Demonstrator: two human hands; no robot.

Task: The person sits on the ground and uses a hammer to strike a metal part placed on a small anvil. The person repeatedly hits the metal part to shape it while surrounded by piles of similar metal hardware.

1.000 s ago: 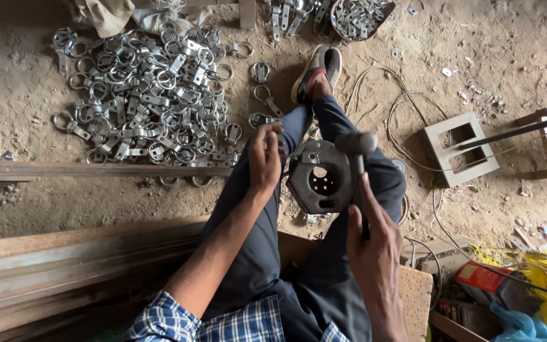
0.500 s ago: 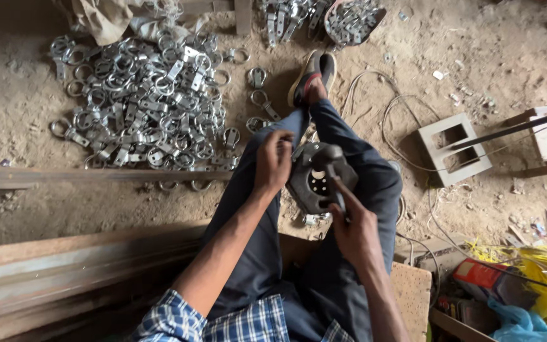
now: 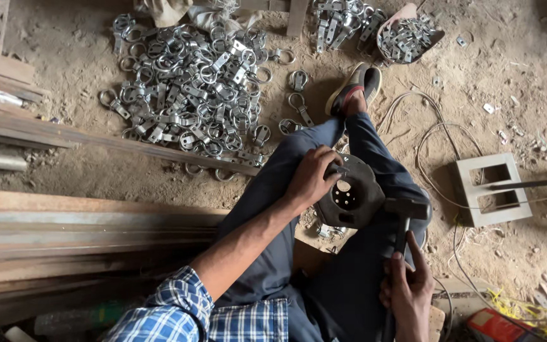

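I sit with my legs stretched out over a sandy floor. A dark round metal block (image 3: 352, 197) with holes in it rests between my knees. My left hand (image 3: 311, 178) presses a small metal piece onto the block's upper left edge. A hammer (image 3: 404, 218) is gripped by its handle in my right hand (image 3: 406, 291), with its dark head raised just right of the block.
A big heap of silver ring clamps (image 3: 191, 88) lies on the floor ahead. A pan of more metal pieces (image 3: 408, 35) sits at the top. Long steel bars (image 3: 83, 221) run along the left. A concrete hollow block (image 3: 492, 189) and loose cables (image 3: 435, 145) lie right.
The hammer came down onto the block half a second ago. It has now lifted away to the right. My left hand stays on the block.
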